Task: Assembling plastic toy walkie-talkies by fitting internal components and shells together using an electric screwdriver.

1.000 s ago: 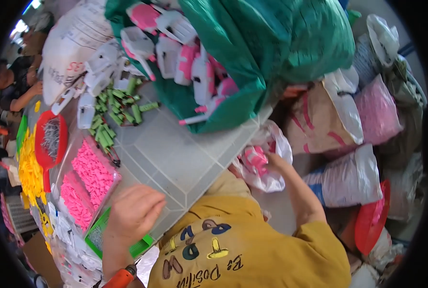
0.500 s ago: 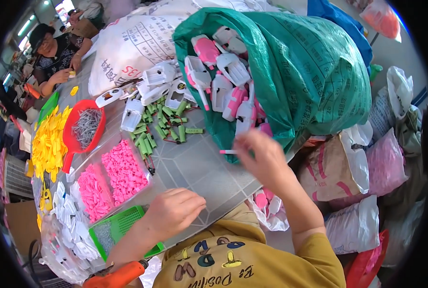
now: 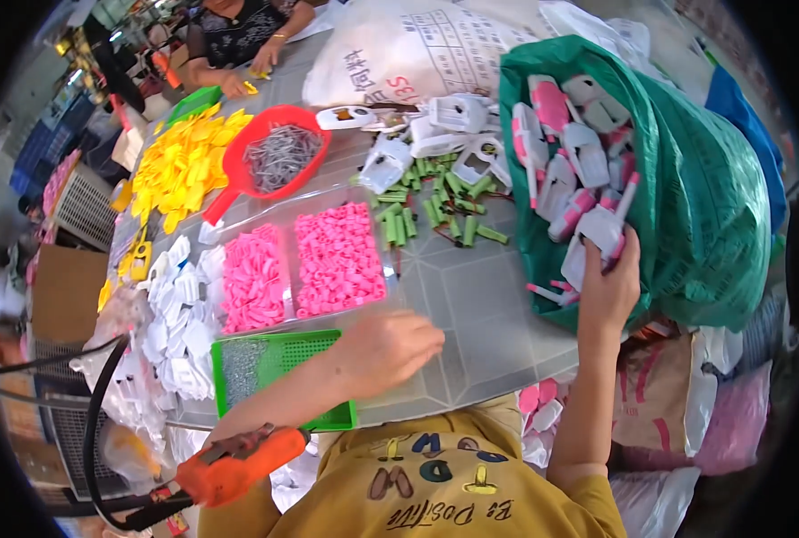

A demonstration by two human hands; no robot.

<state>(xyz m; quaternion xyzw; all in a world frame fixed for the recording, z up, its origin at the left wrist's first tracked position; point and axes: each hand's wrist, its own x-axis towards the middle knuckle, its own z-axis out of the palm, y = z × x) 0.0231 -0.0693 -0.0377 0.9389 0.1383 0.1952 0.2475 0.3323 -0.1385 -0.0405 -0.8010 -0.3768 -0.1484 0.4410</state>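
At the mouth of the green woven sack [image 3: 704, 197], my right hand [image 3: 613, 291] has its fingers closed round a white-and-pink plastic housing [image 3: 599, 235] with a stick-like handle. Similar white-and-pink housings [image 3: 556, 184] fill the opening around it. My left hand [image 3: 395, 348] hovers over the table's front part, its fingers curled in. Whatever those fingers may hold is hidden. Close to its wrist lies a green tray [image 3: 278, 359] with small metal bits. Beyond that hand, a clear box holds pink plastic parts [image 3: 341, 260] in two compartments.
Green battery packs [image 3: 458, 211] and loose white shells [image 3: 431, 134] lie mid-table. A red scoop [image 3: 235, 175] holds screws, beside yellow parts [image 3: 180, 166]. White pieces [image 3: 180, 314] lie left. An orange power screwdriver [image 3: 243, 466] hangs near my left forearm. Another person [image 3: 238, 36] handles yellow pieces.
My view has turned, so the table sits further right. My right hand has gone from the sack's near edge onto a housing at its mouth. My left hand's fingers have curled in more.
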